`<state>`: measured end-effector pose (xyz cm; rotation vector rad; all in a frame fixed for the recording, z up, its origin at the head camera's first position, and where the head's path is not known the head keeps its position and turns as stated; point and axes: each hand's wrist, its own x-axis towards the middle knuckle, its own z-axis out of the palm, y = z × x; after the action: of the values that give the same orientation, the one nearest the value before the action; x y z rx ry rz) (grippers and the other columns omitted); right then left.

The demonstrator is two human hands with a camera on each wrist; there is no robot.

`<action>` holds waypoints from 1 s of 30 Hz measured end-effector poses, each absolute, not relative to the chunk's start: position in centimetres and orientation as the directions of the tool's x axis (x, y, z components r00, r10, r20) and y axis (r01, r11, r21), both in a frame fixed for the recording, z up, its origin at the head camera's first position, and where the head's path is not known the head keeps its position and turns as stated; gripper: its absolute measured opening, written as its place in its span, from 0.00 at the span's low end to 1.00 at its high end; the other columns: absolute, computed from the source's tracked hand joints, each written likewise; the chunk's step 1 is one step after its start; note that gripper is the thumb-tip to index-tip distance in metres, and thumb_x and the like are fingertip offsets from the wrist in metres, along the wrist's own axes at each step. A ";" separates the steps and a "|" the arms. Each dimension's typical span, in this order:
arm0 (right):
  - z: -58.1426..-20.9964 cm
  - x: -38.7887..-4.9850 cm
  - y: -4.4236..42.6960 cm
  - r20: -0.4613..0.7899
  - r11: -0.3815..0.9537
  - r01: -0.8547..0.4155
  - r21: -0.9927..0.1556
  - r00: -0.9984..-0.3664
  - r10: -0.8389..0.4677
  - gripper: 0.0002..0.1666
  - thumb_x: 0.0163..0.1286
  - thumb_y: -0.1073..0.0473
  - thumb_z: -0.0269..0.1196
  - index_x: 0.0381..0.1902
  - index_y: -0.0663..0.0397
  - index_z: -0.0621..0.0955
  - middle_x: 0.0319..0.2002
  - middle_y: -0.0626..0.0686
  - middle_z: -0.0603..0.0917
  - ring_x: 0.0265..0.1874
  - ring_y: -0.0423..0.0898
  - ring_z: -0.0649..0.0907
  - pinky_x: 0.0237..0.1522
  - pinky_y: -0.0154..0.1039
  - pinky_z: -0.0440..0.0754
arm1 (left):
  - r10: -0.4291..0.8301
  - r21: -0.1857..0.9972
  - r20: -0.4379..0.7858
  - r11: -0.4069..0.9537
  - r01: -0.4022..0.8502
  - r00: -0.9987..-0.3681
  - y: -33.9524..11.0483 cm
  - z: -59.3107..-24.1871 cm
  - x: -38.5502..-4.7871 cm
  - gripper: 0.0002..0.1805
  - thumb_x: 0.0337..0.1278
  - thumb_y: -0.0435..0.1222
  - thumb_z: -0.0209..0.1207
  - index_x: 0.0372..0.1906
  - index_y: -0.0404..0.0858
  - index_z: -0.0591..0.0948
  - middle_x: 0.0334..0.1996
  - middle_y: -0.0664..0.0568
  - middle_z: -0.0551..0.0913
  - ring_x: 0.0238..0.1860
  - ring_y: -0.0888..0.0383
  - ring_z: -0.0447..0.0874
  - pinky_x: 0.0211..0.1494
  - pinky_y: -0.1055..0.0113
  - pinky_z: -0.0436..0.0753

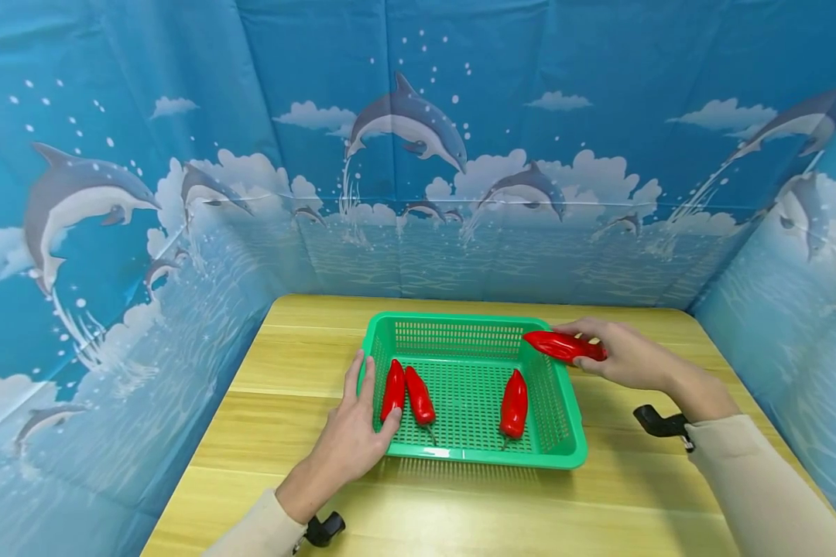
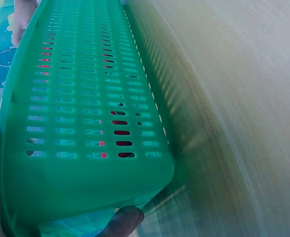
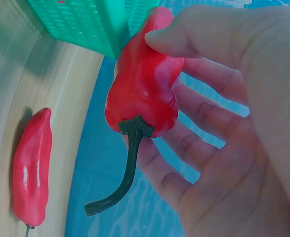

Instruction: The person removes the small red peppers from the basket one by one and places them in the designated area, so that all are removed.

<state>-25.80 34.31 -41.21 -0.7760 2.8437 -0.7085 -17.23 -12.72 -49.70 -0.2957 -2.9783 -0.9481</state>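
Observation:
A green plastic basket (image 1: 453,456) stands on the table, with three red chili peppers lying in it: two at its left side, including one chili pepper (image 1: 419,396), and another chili pepper (image 1: 514,406) toward the right. At the basket's left end, my left hand (image 1: 351,437) grips the wall, its thumb over the rim. My right hand (image 1: 627,356) pinches a red pepper (image 3: 142,84) between thumb and fingers at the basket's right rim, its tip over the inside. Its curved green stem shows in the right wrist view.
One more red pepper (image 3: 32,170) lies on the wooden table (image 1: 286,387) outside the basket in the right wrist view. A blue curtain (image 1: 418,263) printed with dolphins surrounds the table at the back and sides.

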 end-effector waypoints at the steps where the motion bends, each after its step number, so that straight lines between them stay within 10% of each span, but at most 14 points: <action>1: -41.2 -25.8 34.4 0.018 0.761 -0.452 -0.464 -0.864 -0.503 0.34 0.80 0.63 0.76 0.80 0.59 0.82 0.63 0.62 0.91 0.53 0.52 0.90 0.42 0.38 0.86 | 0.178 0.574 0.059 0.799 0.180 -0.982 -12.7 -49.7 -17.2 0.55 0.87 0.54 0.61 0.98 0.36 0.45 1.00 0.48 0.36 0.14 0.58 0.70 0.34 0.61 0.77; 30: -42.8 -25.7 38.9 0.034 0.748 -0.406 -0.525 -0.888 -0.459 0.34 0.76 0.72 0.77 0.77 0.61 0.84 0.69 0.68 0.88 0.60 0.65 0.92 0.50 0.41 0.95 | 0.182 0.577 0.059 0.796 0.182 -0.982 -12.7 -49.5 -17.2 0.55 0.86 0.53 0.61 0.98 0.36 0.44 1.00 0.48 0.34 0.14 0.59 0.69 0.27 0.64 0.77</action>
<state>-25.67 38.91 -42.75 -0.7061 2.8457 -0.8208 -17.20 -12.68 -49.55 -0.3017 -2.9767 -0.9560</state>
